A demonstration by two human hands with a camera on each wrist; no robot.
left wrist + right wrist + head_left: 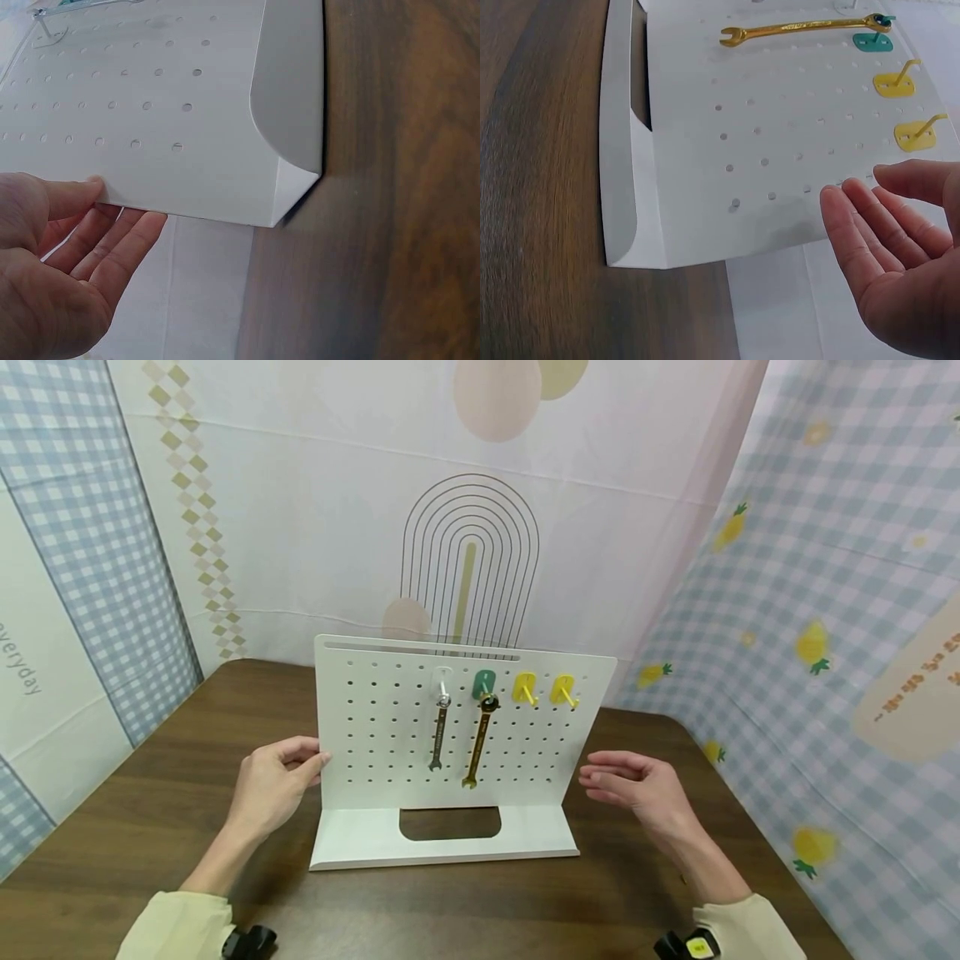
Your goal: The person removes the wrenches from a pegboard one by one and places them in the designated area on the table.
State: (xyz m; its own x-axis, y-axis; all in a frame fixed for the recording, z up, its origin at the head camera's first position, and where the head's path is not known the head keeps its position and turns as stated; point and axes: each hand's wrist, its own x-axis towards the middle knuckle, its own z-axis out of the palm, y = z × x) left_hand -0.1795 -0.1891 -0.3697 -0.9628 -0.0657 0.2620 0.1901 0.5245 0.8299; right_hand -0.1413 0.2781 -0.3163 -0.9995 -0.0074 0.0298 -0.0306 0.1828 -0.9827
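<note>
A white pegboard (pixel 375 793) stands upright on its flat base on the table. My left hand (pixel 272 783) pinches its left edge, thumb on the front face and fingers (pixel 127 251) behind. Beside the right edge, my right hand (pixel 637 787) holds nothing, its fingers gently bent towards the board. A small dark-and-silver wrench (pixel 439 733) hangs from a whitish hook (pixel 442 675). To its right, a larger gold wrench (pixel 477 748) hangs from a green hook (pixel 480 681). Two yellow hooks, the inner hook (pixel 523 683) and the outer hook (pixel 561 687), carry nothing.
The board's base has a rounded cutout (pixel 450 824) showing the brown wooden table (pixel 420 910). A patterned white cloth (pixel 300 527) hangs behind the table, with blue checked cloth (pixel 750 610) along the right side.
</note>
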